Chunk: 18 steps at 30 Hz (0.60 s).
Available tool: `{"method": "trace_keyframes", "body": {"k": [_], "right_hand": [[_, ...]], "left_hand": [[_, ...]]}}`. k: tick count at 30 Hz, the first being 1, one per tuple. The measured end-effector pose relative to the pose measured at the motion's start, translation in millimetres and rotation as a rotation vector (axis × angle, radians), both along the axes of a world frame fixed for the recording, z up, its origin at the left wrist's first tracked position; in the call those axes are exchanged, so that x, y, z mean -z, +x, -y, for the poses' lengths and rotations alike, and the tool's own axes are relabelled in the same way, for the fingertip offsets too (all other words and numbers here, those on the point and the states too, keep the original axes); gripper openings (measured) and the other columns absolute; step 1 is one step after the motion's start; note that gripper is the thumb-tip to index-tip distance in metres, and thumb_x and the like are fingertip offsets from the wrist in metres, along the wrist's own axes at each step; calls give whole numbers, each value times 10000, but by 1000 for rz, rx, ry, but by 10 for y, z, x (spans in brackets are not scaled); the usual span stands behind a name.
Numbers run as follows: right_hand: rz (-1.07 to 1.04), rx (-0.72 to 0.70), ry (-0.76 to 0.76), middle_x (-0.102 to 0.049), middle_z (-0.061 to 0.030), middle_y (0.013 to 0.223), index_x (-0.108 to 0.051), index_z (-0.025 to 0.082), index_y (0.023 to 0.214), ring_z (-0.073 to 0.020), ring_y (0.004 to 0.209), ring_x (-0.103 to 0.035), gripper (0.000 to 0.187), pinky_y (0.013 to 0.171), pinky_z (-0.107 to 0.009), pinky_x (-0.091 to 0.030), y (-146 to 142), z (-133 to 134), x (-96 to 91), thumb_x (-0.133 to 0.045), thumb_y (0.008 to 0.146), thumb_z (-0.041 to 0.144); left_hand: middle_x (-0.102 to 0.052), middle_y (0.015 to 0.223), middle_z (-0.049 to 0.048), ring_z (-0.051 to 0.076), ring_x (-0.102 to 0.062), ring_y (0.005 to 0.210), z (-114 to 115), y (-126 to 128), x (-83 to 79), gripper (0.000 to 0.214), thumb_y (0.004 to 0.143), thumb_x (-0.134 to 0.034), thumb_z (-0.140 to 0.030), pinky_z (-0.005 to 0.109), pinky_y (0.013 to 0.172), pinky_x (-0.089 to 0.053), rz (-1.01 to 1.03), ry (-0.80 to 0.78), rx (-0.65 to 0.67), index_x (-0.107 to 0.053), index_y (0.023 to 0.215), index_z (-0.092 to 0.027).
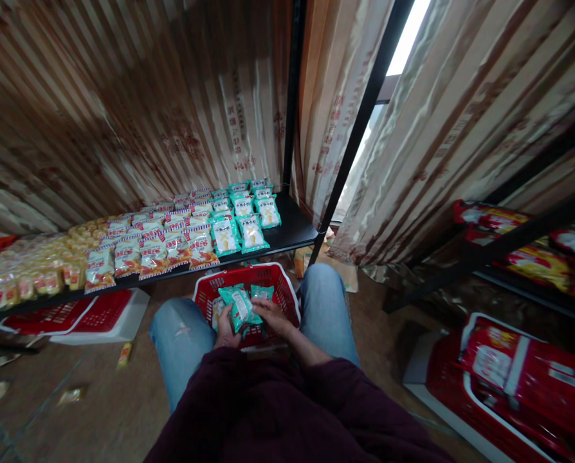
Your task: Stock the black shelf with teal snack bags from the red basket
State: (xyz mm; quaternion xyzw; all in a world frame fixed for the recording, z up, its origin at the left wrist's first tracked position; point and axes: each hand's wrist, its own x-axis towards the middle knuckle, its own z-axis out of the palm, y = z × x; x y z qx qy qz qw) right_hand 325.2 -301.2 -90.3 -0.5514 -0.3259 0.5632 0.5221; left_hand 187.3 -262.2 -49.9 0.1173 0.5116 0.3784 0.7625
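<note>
Over a red plastic basket (287, 283) between my knees, a green snack bag (240, 306) is held up. My left hand (226, 331) grips its lower left side, thumb on the front. On the right, my right hand (272, 316) has its fingers closed at the bag's edge; the fingertips are partly hidden. Another green snack bag (262, 292) shows in the basket behind my right hand. One more green bag (217, 310) lies by the basket's left wall, partly covered.
A low black shelf (294, 225) carries rows of green bags (253, 233), striped-edge bags (140, 256) and small yellow packets (46, 280). Loose packets (124, 355) lie on the floor. At right stands a red basket (442, 366) with red packages (533, 360). Shelf posts (355, 138) rise ahead.
</note>
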Motion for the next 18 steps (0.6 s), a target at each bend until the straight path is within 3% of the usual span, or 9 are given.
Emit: {"method": "trace_keyframes", "body": {"k": [9, 13, 18], "right_hand": [[86, -90, 9, -685, -54, 1012, -597, 240, 1108, -247, 987, -636, 509, 895, -407, -480, -73, 30, 79, -705, 647, 427], [211, -138, 56, -683, -33, 947, -628, 222, 987, -220, 930, -630, 368, 829, -342, -491, -71, 59, -23, -635, 733, 489], [418, -128, 81, -659, -19, 827, -635, 169, 824, -175, 821, -587, 363, 763, -290, -471, -60, 50, -117, -538, 811, 518]], "left_hand": [[-711, 793, 60, 200, -692, 703, 31, 63, 106, 274, 811, -538, -258, 312, 659, -558, 95, 62, 14, -626, 1050, -159], [-723, 876, 74, 212, -699, 809, 54, 95, 111, 329, 840, -533, -279, 324, 733, -560, 141, 107, 59, -600, 1136, -153], [-711, 1033, 92, 208, -686, 908, 54, 118, 121, 422, 870, -524, -344, 312, 799, -546, 165, 114, 134, -544, 1246, -153]]}}
